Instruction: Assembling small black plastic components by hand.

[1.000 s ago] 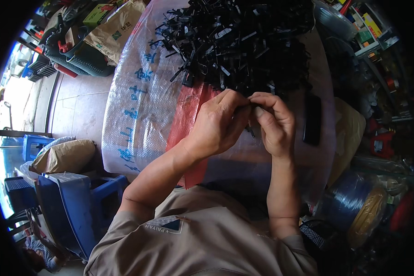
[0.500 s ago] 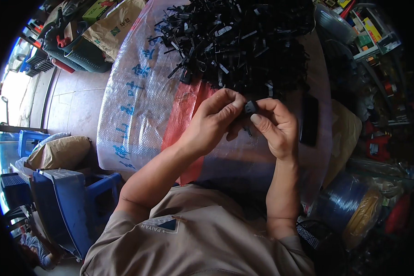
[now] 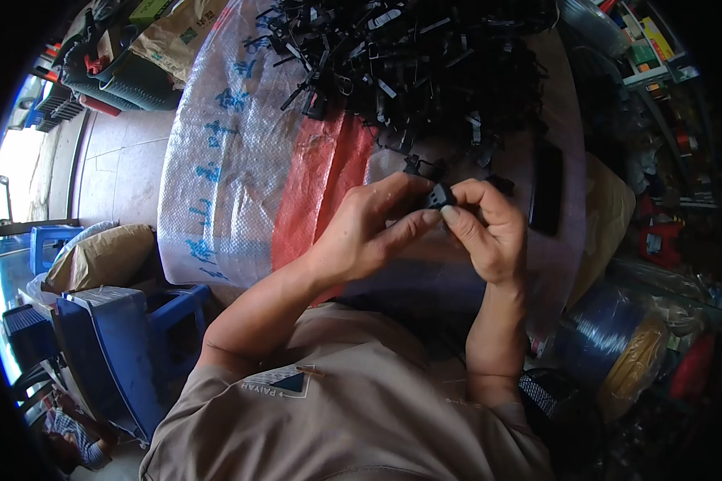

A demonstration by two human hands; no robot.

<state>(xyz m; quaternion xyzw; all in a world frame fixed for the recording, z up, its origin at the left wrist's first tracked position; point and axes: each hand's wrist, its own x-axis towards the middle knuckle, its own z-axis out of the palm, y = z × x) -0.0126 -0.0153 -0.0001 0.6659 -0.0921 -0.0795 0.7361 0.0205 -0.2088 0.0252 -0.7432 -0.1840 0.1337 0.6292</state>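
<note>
Pinching a small black plastic part point(image 3: 440, 196) between us, we have both hands closed on it: our left hand point(image 3: 369, 228) presses thumb and forefinger against its left side, and our right hand point(image 3: 489, 228) grips it from the right with the thumb laid across its lower edge. The part sits in the air just above the table, in front of our chest. Directly beyond it a few loose black pieces point(image 3: 422, 167) lie on a woven plastic sack point(image 3: 225, 152), white with blue lettering and a red band, that covers the round table. Further out, a big heap of black plastic parts point(image 3: 409, 56) fills the far side. A flat black rectangular piece point(image 3: 546, 188) lies near our right hand. A blue plastic stool point(image 3: 128, 337) stands to our left.
</note>
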